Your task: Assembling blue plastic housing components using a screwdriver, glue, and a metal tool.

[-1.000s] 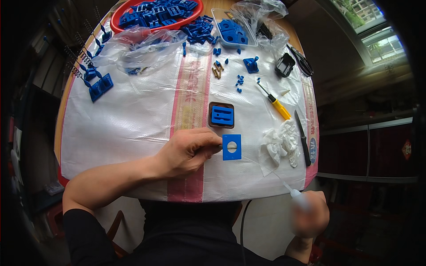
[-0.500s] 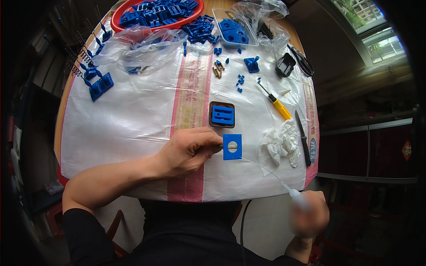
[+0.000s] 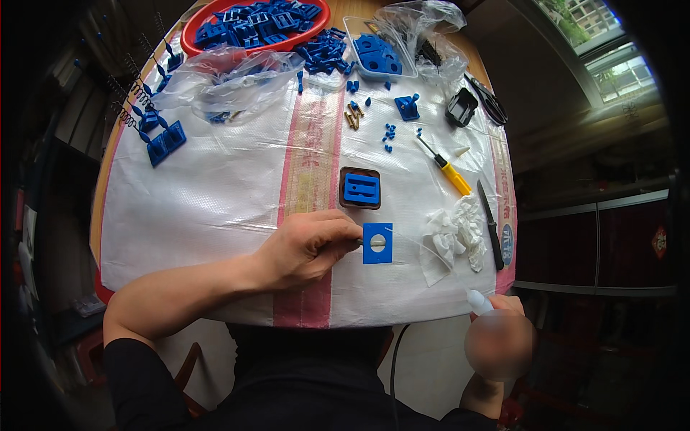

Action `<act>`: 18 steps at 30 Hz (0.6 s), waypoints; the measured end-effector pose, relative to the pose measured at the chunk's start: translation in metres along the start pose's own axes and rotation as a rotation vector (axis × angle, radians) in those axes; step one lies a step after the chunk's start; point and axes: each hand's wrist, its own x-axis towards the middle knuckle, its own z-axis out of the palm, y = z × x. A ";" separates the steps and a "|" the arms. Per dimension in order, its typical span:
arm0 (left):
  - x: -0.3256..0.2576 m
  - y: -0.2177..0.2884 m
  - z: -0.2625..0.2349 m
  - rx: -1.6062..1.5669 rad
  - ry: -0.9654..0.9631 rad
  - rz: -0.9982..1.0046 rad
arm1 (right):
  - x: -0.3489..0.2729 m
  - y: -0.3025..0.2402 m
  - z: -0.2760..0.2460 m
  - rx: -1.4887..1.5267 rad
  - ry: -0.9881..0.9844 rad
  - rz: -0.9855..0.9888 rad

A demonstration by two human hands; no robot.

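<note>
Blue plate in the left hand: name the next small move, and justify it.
Probably a light squeeze of the white bottle: the right hand points it toward the blue plate, which the left hand holds out from its left side.

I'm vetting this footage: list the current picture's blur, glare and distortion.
Head view: a round blur covers most of the right hand; head view: highlights glint on the clear bags; head view: the edges of the white sheet bow outward; head view: the window shines bright against dark corners.
</note>
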 end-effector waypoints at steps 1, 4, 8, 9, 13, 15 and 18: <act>0.000 0.000 0.000 0.004 0.002 0.005 | 0.002 0.000 0.002 0.010 -0.017 -0.008; 0.000 0.000 0.000 0.011 0.002 0.012 | 0.005 0.001 0.006 0.021 -0.025 -0.016; -0.001 0.000 -0.001 0.005 -0.004 0.003 | 0.005 0.001 0.006 0.026 -0.038 -0.007; -0.001 0.000 -0.001 0.003 -0.003 0.003 | 0.004 0.001 0.007 0.033 -0.046 -0.006; -0.001 0.000 0.000 -0.010 -0.005 -0.004 | 0.003 0.002 0.008 0.051 -0.063 0.001; -0.001 0.000 0.000 -0.013 -0.002 -0.001 | 0.003 0.002 0.009 0.041 -0.062 -0.001; -0.001 0.000 -0.001 0.003 0.001 0.009 | 0.004 0.002 0.009 0.025 -0.061 -0.006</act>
